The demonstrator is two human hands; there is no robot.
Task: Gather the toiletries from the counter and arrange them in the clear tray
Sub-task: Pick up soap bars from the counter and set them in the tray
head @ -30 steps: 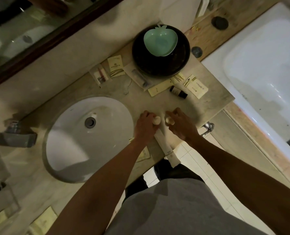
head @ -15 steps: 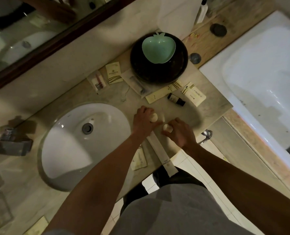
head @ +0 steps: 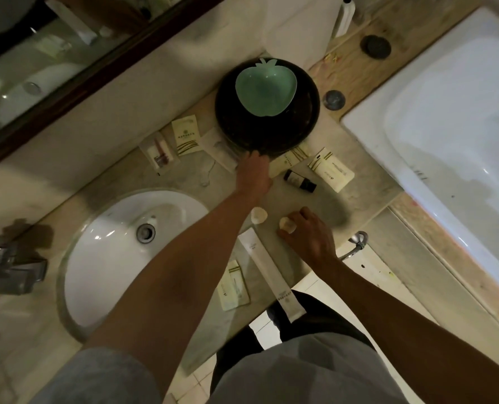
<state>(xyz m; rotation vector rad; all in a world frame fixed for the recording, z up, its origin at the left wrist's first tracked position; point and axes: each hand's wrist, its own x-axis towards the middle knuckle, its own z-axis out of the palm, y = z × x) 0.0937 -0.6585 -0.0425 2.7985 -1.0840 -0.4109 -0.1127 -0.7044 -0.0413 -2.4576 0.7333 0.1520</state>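
Note:
My left hand (head: pixel 254 172) reaches far across the counter, fingertips down on the flat packets at the rim of the black round bowl (head: pixel 311 123); its grip is hidden. My right hand (head: pixel 308 237) holds a small cream-capped bottle (head: pixel 286 224) upright on the counter. A second cream-capped bottle (head: pixel 259 214) stands free just left of it. A dark mini bottle (head: pixel 299 180) lies on its side between the hands. Cream sachets (head: pixel 331 169) (head: pixel 185 138), a clear packet (head: pixel 161 154) and a long white sleeve (head: pixel 271 275) lie scattered. No clear tray can be made out.
A green apple-shaped dish (head: pixel 265 88) sits in the black bowl. The white sink (head: pixel 111 258) and its tap (head: pixel 12 272) are at the left. A bathtub (head: pixel 446 112) lies to the right, past the counter's edge. One sachet (head: pixel 233 285) lies by the front edge.
My left hand let go of its cream-capped bottle, which now stands alone, and moved forward to the packets by the black bowl. My right hand stays on its bottle.

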